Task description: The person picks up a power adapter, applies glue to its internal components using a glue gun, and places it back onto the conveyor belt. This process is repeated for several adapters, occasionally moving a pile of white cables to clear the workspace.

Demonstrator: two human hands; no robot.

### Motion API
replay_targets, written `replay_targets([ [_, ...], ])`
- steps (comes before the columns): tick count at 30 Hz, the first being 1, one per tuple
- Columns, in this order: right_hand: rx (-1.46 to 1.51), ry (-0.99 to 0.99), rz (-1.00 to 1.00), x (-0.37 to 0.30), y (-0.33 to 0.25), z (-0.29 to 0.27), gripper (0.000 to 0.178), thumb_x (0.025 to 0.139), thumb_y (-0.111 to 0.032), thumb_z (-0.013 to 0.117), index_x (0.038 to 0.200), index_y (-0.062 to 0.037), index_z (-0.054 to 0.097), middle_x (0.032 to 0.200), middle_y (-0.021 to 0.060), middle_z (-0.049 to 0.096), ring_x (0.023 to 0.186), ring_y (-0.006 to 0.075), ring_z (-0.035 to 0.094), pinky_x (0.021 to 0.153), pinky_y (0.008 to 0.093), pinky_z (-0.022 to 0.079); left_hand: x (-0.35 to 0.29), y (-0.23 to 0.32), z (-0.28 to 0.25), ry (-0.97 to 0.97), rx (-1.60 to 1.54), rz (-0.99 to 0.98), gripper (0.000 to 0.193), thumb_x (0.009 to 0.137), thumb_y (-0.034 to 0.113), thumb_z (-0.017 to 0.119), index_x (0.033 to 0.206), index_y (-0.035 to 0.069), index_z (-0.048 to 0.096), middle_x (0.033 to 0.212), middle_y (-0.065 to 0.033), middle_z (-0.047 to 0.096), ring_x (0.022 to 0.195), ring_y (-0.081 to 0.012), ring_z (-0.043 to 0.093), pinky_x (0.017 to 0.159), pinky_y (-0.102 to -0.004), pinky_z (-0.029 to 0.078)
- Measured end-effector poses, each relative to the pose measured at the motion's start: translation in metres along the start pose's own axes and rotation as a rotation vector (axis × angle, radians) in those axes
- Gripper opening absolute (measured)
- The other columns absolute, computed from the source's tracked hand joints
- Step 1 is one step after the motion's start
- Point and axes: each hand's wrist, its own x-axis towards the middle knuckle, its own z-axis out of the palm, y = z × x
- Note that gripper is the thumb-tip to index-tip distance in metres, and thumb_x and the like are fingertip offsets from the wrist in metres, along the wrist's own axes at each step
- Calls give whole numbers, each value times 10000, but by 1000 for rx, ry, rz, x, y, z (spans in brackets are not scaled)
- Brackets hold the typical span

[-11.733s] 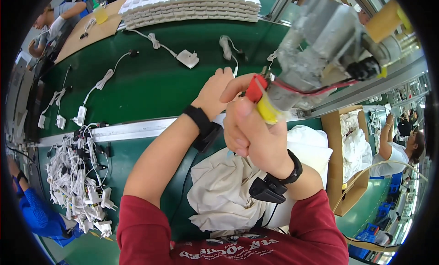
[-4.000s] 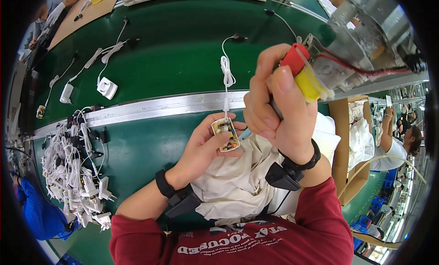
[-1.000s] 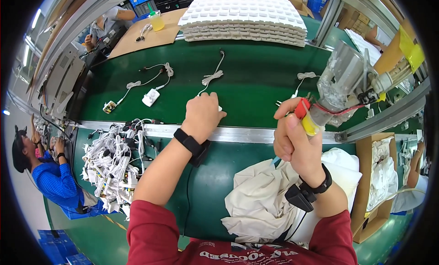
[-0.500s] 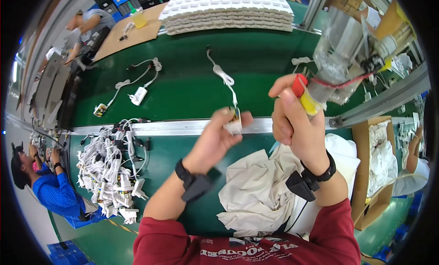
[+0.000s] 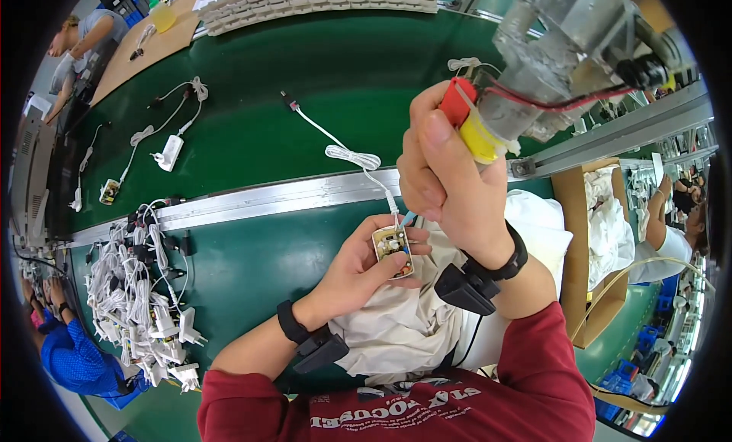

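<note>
In my left hand (image 5: 358, 263) lies a power adapter (image 5: 392, 251) with its white housing open and the circuit board facing up. My thumb rests on its lower edge, and the fingers cup it from behind. A white cable (image 5: 353, 158), bundled in its middle, runs from its top edge onto the green belt. My right hand (image 5: 457, 179) is closed around a bulky, tape-wrapped dispensing tool (image 5: 526, 83) with a red piece and a yellow collar. A thin light-blue tip (image 5: 409, 218) points down at the adapter's upper edge; whether it touches is unclear.
A heap of white adapters with cables (image 5: 137, 297) lies left on the bench. Further adapters (image 5: 168, 154) rest on the belt (image 5: 252, 137) behind a metal rail (image 5: 229, 202). Beige cloth (image 5: 404, 320) covers my lap area. A cardboard box (image 5: 572, 251) stands right; co-workers sit on both sides.
My left hand has turned the adapter board-side up and brought it nearer to me. My right hand, with the tool, has come down toward it. The whole view has shifted.
</note>
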Motion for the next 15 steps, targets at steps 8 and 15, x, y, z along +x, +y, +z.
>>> replay_targets([
  [8,13,-32,-8,0,5,-3,203,944,-270,460,886,-84,401,473,-28,339,361,39,267,341,206,215,1,2,0,-33,10,-6,402,919,11,456,1290,83,318,1279,-128,461,1164,-214,490,861,-369,526],
  [15,-12,-37,-9,2,-1,-7,227,947,-281,452,875,-75,390,471,-27,334,358,41,268,344,208,215,5,0,1,-25,-43,-13,412,921,9,437,1308,77,311,1276,-123,464,1170,-221,489,871,-391,519],
])
